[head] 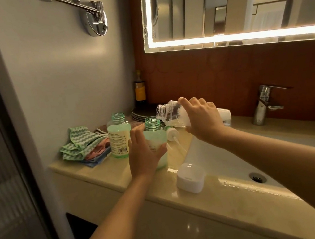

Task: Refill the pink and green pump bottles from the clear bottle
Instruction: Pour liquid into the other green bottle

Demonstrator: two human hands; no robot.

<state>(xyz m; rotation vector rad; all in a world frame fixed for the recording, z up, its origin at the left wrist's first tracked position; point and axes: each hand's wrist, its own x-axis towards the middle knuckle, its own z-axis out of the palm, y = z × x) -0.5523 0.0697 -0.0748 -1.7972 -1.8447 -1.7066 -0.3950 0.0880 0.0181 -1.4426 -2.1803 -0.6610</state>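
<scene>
Beige vanity counter [103, 172] by the basin [218, 163]: your left hand [143, 157] wraps the open green bottle [152, 127], hiding most of its body. Your right hand [203, 121] grips the tilted clear bottle [168, 111], mouth just above the green neck; its base is covered, and any pour seems too faint to see. Another open green-tinted bottle [118, 140] stands just left.
</scene>
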